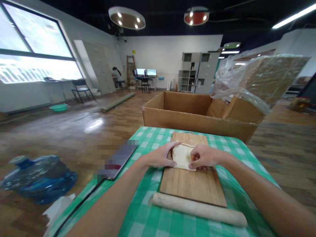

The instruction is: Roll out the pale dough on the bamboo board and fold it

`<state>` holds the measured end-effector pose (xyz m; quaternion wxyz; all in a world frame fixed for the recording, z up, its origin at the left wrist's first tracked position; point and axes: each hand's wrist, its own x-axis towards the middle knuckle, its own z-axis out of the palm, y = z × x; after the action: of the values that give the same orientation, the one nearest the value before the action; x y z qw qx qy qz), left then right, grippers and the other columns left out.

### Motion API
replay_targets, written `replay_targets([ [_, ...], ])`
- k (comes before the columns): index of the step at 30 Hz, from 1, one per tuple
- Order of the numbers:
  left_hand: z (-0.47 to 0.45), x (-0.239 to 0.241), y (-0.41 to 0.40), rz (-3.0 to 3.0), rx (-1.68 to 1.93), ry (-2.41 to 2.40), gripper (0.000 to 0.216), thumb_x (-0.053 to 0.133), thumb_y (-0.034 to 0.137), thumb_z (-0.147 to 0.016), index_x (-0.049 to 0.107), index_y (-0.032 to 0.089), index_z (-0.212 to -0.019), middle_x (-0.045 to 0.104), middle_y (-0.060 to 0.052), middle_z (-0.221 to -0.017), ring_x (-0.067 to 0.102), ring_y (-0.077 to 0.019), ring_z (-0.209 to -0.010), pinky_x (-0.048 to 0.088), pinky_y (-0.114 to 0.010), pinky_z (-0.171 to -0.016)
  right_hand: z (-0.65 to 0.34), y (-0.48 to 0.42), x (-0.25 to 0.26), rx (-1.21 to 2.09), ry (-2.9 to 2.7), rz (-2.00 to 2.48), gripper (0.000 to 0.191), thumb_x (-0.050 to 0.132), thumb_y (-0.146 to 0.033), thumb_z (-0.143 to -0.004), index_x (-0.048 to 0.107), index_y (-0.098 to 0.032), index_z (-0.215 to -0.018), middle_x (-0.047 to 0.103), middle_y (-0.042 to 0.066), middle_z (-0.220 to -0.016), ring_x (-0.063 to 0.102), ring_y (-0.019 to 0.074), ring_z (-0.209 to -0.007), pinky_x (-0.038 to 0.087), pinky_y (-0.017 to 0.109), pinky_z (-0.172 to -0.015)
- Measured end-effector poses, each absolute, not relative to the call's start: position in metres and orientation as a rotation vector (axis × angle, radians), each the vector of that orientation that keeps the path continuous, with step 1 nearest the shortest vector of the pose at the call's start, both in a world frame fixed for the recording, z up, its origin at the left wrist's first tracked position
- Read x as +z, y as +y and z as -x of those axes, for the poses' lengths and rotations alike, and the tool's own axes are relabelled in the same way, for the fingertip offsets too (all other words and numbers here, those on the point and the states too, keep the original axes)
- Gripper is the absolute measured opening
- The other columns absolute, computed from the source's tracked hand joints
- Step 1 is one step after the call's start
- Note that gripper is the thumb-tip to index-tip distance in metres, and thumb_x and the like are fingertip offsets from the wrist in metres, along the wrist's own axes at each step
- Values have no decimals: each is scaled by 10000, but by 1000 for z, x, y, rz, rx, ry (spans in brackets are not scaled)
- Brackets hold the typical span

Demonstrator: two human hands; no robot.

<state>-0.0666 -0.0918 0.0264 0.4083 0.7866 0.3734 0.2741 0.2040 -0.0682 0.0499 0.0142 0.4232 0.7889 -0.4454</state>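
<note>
A pale, flat piece of dough lies on a wooden board on the green checked tablecloth. My left hand holds the dough's left edge, thumb below and index finger stretched along its top. My right hand has its fingers curled and pinches the dough's right side. A light rolling pin rests across the table just in front of the board.
A dark phone or tablet lies at the table's left. Behind the table stands an open cardboard box with plastic-wrapped material. A blue water bottle lies on the wooden floor at the left. A person sits at a far desk.
</note>
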Motion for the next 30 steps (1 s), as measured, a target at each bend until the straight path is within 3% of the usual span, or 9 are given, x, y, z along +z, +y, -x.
replay_targets([
  [5,69,24,-89,-1960,671,901,972,876,367,-647,465,246,-1519,505,-99,-1545,474,-328,-1397,324,-452,-1185,-199,-73,49,-1242,2510,-1385,337,733,-502,-776,621,-202,-672,688,33,-614,626,168,-499,440,248,-426],
  [11,71,22,-87,-1974,613,929,926,831,290,-694,442,245,-1532,447,-95,-1591,416,-316,-1451,286,-445,-1211,-194,-76,48,-1096,2564,-1425,473,722,-646,-774,638,-195,-657,683,45,-596,612,168,-491,399,253,-426],
  [20,69,27,-90,-2038,587,904,898,791,239,-722,420,221,-1539,435,-110,-1595,399,-317,-1465,259,-454,-1228,-186,-76,43,-587,2771,-1456,586,673,-728,-780,595,-197,-547,542,-3,-513,413,110,-460,246,291,-456],
  [30,67,27,-89,-2008,535,973,863,747,290,-754,409,214,-1544,412,-109,-1606,375,-336,-1476,255,-465,-1237,-182,-81,46,-485,2755,-1480,601,630,-741,-788,596,-189,-553,512,-6,-530,378,111,-484,211,298,-473],
])
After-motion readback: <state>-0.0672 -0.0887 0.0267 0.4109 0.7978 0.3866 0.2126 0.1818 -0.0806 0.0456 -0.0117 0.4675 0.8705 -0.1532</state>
